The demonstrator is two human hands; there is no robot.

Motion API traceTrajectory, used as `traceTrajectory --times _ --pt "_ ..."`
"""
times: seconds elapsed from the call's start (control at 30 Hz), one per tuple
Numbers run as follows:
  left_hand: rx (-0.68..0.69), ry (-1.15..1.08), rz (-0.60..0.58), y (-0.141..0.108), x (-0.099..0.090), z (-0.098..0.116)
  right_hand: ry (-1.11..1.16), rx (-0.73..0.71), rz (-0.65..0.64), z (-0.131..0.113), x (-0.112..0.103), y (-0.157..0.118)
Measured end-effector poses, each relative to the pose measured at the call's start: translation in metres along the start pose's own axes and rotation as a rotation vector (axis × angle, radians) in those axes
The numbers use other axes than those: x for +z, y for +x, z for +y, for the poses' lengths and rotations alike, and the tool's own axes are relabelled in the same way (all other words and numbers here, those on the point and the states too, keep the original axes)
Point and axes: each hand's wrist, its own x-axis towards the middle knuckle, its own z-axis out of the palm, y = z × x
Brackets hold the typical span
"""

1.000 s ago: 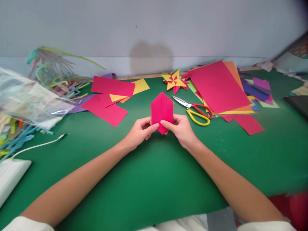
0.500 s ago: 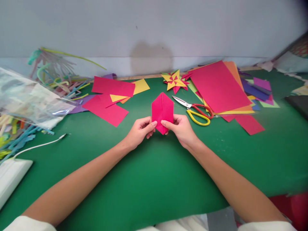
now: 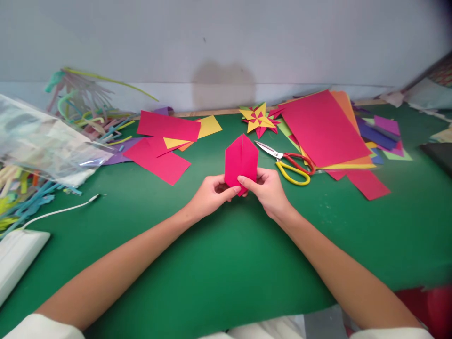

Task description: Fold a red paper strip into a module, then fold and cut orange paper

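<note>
Between both hands, above the green table, is a red folded paper (image 3: 241, 157) with a pointed top and a crease down its middle. My left hand (image 3: 214, 194) pinches its lower left edge, the thumb lying across the bottom tip. On the other side my right hand (image 3: 267, 186) grips the lower right, thumb pressed on the front near the centre crease. The fingers behind the paper are mostly hidden. Just right of the paper lie scissors (image 3: 286, 161) with one red and one yellow handle, touched by neither hand.
A layered red and yellow paper star (image 3: 259, 119) lies near the wall. To its right is a stack of coloured sheets (image 3: 326, 129). Red paper pieces (image 3: 167, 125) lie at left, near pipe cleaners (image 3: 93, 117), a clear plastic bag (image 3: 52, 141) and a white device (image 3: 23, 256) with a cable.
My left thumb has slid right and down onto the paper's bottom tip. The right hand keeps its grip. The whole view has shifted slightly.
</note>
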Motion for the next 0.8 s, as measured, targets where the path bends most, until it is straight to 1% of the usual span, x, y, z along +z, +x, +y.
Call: traceTrajectory --times 0.07,0.23,0.33,0.6,0.8 --pt "0.008 -0.008 0.028 0.001 0.000 -0.004 0.007 0.007 -0.006 0.001 0.001 0.000" --pt "0.006 -0.041 0.207 0.003 -0.002 -0.013 -0.003 0.086 -0.065 0.002 0.002 0.001" --pt "0.010 -0.040 0.272 0.004 -0.004 -0.014 -0.040 0.108 -0.075 0.001 0.003 0.001" --pt "-0.012 0.031 0.256 0.003 -0.003 -0.015 -0.072 0.048 -0.066 0.000 0.001 0.001" --pt "0.034 0.018 0.300 0.004 -0.001 -0.015 -0.030 0.108 -0.093 0.001 0.003 0.000"
